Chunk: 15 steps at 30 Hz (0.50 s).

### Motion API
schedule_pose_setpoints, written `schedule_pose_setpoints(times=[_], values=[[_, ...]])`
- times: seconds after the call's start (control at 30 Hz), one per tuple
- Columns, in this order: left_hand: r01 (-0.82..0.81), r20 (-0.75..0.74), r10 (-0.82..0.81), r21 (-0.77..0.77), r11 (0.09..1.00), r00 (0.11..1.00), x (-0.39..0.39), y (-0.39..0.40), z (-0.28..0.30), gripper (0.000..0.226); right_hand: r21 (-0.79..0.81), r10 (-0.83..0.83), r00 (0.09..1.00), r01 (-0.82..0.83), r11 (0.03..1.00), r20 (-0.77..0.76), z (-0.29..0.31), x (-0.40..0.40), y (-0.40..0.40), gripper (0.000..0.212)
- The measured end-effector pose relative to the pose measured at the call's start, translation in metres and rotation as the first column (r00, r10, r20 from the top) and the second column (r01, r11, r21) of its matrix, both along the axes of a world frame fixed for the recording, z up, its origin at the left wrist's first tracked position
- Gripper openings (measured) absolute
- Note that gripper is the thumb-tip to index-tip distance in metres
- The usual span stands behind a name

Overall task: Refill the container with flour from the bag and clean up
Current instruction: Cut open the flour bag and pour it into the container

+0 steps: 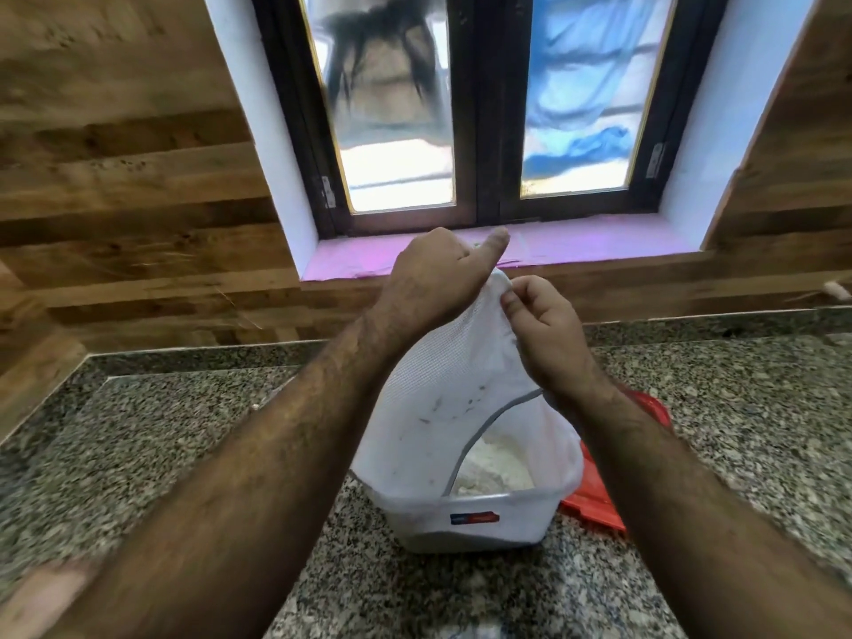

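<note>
A white mesh flour bag hangs upside down, its open mouth inside a clear plastic container on the granite counter. White flour lies heaped in the container. My left hand grips the bag's raised end from the left. My right hand pinches the same end from the right. Both hands hold the bag up above the container.
A red lid lies on the counter just right of the container, partly hidden by my right arm. Wood-panelled wall and a window with a pink sill stand behind. The counter meets the wall at the back.
</note>
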State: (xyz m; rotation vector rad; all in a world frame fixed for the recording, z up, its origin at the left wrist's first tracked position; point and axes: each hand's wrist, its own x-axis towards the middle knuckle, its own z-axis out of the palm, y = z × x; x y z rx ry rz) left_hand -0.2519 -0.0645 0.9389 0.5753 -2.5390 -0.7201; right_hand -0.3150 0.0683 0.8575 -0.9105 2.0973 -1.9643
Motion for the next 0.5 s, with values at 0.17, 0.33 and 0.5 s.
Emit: schedule_pose_setpoints(times=[0.17,0.33,0.5], values=[[-0.168,-0.094,0.159,-0.100,0.981,0.983,0.053,-0.036,-0.019,0.088,-0.093,0.025,0.971,-0.003,0.996,0.237,-0.014,-0.001,0.001,0.016],[-0.359,-0.165,0.381,0.151,0.921,0.910,0.122,-0.093,-0.073,0.070,-0.169,0.091,0.938,-0.035,0.985,0.335,-0.018,-0.005,0.009,0.012],[-0.365,-0.062,0.503,0.612,0.702,0.862,0.152,-0.128,-0.132,0.077,-0.224,0.199,0.900,-0.117,0.968,0.388,-0.013,0.000,0.003,0.010]])
